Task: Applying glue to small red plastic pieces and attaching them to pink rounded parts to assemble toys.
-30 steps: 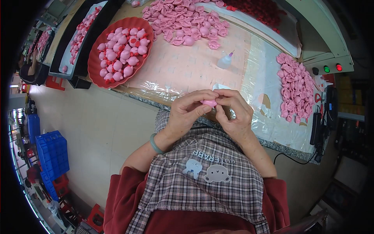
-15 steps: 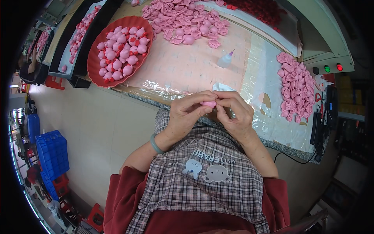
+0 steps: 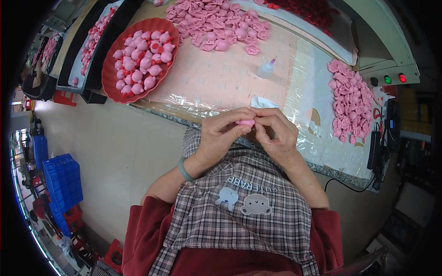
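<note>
A small rounded pink piece (image 3: 247,123) is pinched between both hands over the table's front edge. The thumb and fingers of my left hand (image 3: 219,133) close on it from the left. My right hand (image 3: 279,135) meets it from the right with bent, pinched fingertips, which partly cover it. Just beyond the fingertips lies a white cloth (image 3: 264,102). Farther off stands a small translucent squeeze bottle (image 3: 265,70) with a thin purple-tipped nozzle. What exact part the pink piece is, I cannot make out.
At the left sits a red scalloped bowl (image 3: 107,76) of pink-and-red figures. Pink parts (image 3: 216,23) are heaped at the back, with another pink pile (image 3: 348,101) at the right. A machine with green and red lights (image 3: 395,78) stands behind that pile; cables hang by the right edge.
Almost nothing differs. Both hands keep their pinch on the pink piece, and the view has shifted very slightly.
</note>
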Motion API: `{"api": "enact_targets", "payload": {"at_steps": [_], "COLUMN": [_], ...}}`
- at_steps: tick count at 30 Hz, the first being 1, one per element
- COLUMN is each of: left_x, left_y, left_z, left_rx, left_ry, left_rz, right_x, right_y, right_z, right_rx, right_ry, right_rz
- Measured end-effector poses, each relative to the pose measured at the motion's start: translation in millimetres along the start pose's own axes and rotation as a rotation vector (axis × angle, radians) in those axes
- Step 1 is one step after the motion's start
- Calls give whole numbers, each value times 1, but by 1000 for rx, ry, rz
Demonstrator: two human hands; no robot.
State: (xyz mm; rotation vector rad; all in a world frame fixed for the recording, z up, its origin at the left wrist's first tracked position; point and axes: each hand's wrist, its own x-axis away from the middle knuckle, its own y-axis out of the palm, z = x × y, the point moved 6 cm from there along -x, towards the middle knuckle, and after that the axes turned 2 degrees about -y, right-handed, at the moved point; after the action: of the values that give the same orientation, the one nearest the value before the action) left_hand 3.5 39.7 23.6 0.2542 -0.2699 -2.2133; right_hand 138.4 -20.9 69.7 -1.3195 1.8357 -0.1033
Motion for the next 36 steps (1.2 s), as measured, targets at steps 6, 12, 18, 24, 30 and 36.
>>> {"api": "enact_targets", "payload": {"at_steps": [6,12,18,24,30,36], "left_x": [0,1,0,0,0,0], "left_y": [0,0,1,1,1,1], "left_z": [-1,-2,-1,0,-3,-3], "left_rx": [19,28,5,8,12,4], "left_ry": [-20,-37,-28,-37,-27,-25], "left_rz": [2,13,10,11,4,-2], "right_x": [2,1,2,3,4,4], "right_y": [0,1,0,0,1,1], "right_z": [2,1,2,3,4,4], "right_rx": [-13,-13,-33,-36,-41,-42], "right_ry": [25,27,61,66,71,78], "right_rz": [7,10,6,8,8,2]}}
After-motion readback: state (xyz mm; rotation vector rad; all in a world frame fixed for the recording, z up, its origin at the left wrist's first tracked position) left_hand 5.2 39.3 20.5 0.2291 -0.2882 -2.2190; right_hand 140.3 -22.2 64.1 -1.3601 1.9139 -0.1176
